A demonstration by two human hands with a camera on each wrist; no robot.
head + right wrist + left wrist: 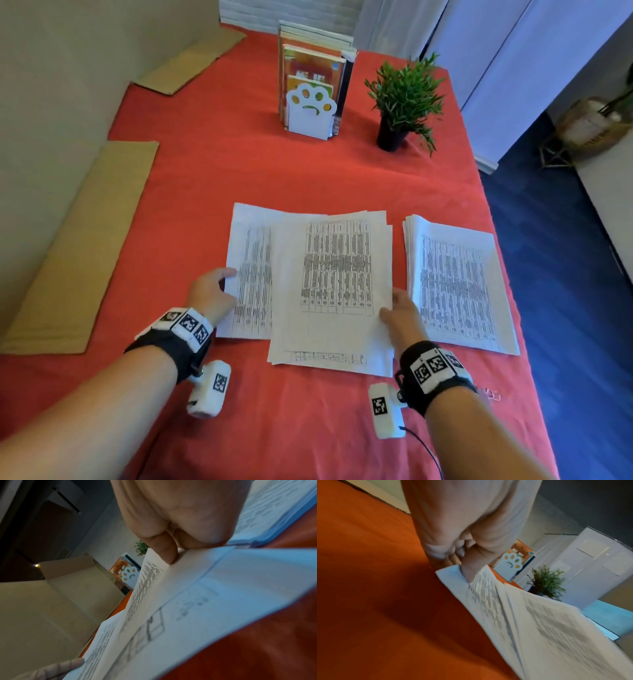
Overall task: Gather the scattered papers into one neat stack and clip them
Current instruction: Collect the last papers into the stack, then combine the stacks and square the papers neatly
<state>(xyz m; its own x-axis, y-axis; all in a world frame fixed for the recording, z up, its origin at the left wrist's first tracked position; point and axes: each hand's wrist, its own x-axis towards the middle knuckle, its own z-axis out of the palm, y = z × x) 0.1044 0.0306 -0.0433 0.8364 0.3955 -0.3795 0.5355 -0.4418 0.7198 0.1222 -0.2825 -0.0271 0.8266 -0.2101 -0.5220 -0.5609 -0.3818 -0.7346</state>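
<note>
Printed papers lie in three groups on the red tablecloth [308, 178]. The left sheets [248, 260] are partly covered by a loose middle pile [335, 291], and a thicker stack [455, 287] lies apart on the right. My left hand [214, 291] pinches the left sheets' outer edge [452, 573], thumb [469, 568] on top. My right hand [400, 311] pinches the middle pile's right edge [197, 555], thumb [164, 550] pressing on the top sheet. A small clip-like thing [492, 394] lies by my right wrist, too small to tell for sure.
A white paw-shaped bookend [310, 109] holds upright books at the back centre. A potted plant [404, 99] stands to its right. Cardboard sheets [78, 240] lie along the left wall. The table's right edge [510, 260] runs close beside the right stack, above blue floor.
</note>
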